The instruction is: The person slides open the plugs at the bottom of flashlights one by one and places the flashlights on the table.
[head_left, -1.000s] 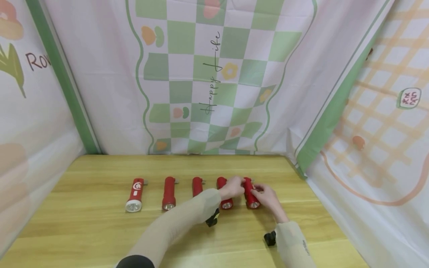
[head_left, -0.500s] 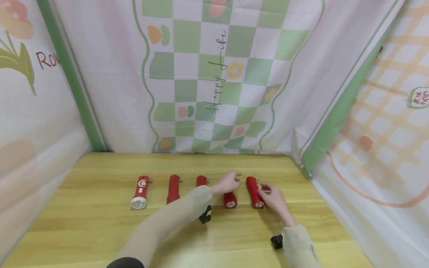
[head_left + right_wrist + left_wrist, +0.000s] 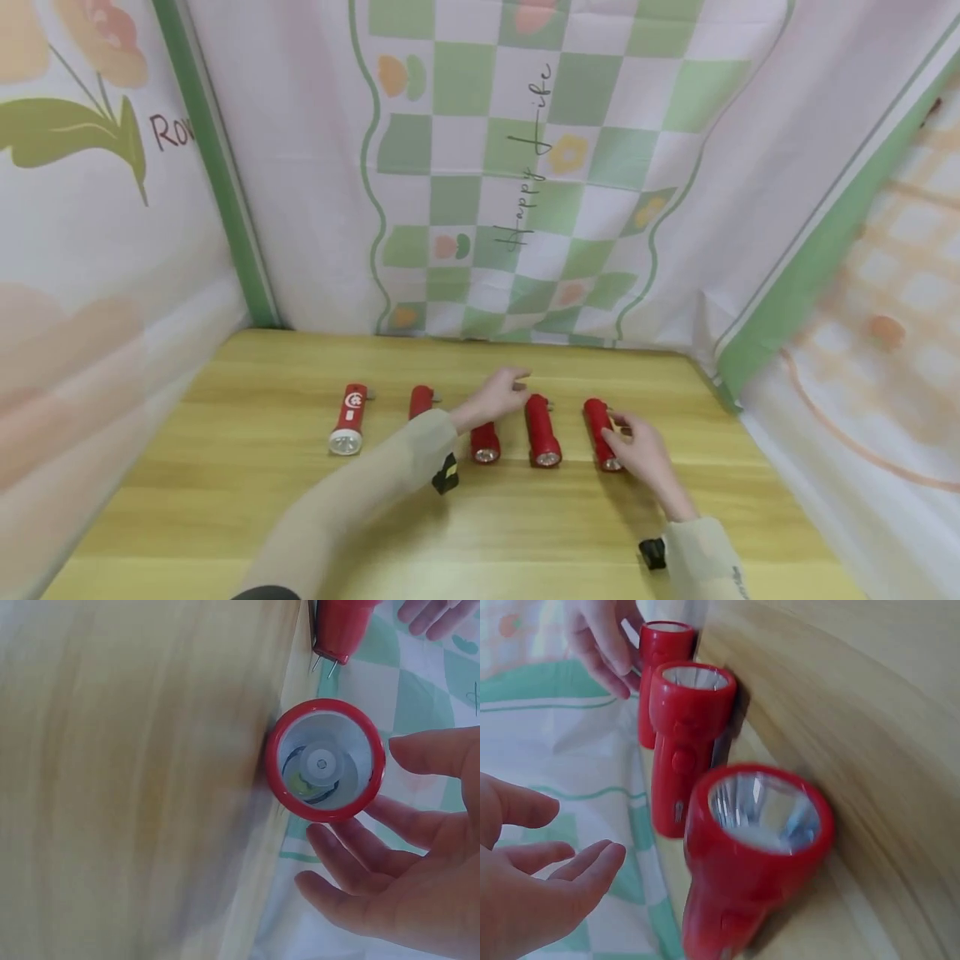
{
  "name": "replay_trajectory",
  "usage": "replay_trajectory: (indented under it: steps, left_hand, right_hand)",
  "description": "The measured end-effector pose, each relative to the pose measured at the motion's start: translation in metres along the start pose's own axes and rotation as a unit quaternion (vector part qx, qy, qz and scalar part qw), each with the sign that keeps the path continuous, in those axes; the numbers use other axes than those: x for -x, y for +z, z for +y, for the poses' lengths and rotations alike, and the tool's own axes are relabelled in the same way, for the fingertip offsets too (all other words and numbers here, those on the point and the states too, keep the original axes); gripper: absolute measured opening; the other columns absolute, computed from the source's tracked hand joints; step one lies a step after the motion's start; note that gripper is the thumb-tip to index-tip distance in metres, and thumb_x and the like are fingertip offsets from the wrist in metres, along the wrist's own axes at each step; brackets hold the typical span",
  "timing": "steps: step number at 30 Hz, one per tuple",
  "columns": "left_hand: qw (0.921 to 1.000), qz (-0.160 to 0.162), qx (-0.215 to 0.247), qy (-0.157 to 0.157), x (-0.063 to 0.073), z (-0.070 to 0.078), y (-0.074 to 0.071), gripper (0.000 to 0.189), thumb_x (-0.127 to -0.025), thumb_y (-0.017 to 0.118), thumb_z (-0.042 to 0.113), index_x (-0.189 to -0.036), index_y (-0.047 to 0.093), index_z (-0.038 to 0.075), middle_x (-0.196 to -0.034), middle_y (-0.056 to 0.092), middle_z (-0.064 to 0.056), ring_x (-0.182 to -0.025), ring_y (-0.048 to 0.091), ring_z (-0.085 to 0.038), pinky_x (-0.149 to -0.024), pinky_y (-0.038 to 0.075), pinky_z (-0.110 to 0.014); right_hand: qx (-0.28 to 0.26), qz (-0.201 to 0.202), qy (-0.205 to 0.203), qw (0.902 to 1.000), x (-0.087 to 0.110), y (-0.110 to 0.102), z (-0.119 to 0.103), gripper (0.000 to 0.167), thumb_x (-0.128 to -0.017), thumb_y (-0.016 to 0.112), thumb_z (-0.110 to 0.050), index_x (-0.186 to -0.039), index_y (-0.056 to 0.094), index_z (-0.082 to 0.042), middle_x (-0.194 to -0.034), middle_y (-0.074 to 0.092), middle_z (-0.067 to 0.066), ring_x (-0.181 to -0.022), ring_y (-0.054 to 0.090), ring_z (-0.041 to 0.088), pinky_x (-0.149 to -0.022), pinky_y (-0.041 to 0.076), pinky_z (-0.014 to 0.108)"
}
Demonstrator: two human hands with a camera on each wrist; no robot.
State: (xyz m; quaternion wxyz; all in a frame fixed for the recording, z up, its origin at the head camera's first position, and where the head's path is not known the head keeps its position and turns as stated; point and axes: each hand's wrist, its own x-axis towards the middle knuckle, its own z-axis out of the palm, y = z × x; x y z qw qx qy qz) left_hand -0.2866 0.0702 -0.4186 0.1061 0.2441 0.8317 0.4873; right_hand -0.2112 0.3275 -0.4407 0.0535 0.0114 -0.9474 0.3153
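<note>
Several red flashlights lie in a row. My left hand [image 3: 497,396] hovers over the third flashlight [image 3: 486,442], fingers relaxed and holding nothing. In the left wrist view, the fingers [image 3: 592,874] are apart from that flashlight [image 3: 757,825]. Beside the rightmost flashlight [image 3: 600,429] is my right hand [image 3: 645,450], its thumb and fingers loosely spread round the body. In the right wrist view, a gap shows between the thumb [image 3: 431,750] and the rim of this flashlight [image 3: 322,761]. The fourth flashlight [image 3: 542,429] lies between the two hands.
A red flashlight with a white head [image 3: 349,419] is leftmost. The second red flashlight [image 3: 422,400] is partly behind my left sleeve [image 3: 390,467]. Two metal prongs [image 3: 326,666] stick out of one flashlight's end. Patterned cloth [image 3: 510,167] surrounds the wooden table [image 3: 465,533].
My left hand has left the rightmost flashlight and moved left past the fourth one. The right hand stays by the rightmost flashlight with looser fingers. The head view has turned left.
</note>
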Motion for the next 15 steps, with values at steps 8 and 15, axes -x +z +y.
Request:
replay_trajectory:
  steps: [8, 15]
  left_hand:
    - [0.9992, 0.019, -0.028, 0.023, 0.014, -0.002, -0.018, 0.05, -0.099, 0.053, 0.009, -0.146, 0.041, -0.005, -0.149, 0.044, -0.026, -0.131, 0.054, -0.038, -0.106, 0.051, -0.042]
    - [0.9958, 0.023, -0.083, 0.032, 0.027, -0.013, -0.036, 0.054, -0.101, 0.054, 0.021, -0.148, 0.039, -0.002, -0.153, 0.041, -0.024, -0.136, 0.048, -0.04, -0.115, 0.043, -0.047]
  right_hand:
    - [0.048, 0.03, -0.069, 0.996, 0.007, -0.005, 0.004, 0.043, -0.094, 0.062, -0.013, -0.128, 0.056, 0.014, -0.127, 0.058, 0.037, -0.115, 0.056, 0.053, -0.097, 0.047, 0.063]
    - [0.069, 0.054, -0.109, 0.9901, 0.009, -0.004, 0.002, 0.046, -0.096, 0.063, -0.017, -0.129, 0.054, 0.015, -0.126, 0.058, 0.037, -0.119, 0.053, 0.053, -0.1, 0.045, 0.065]
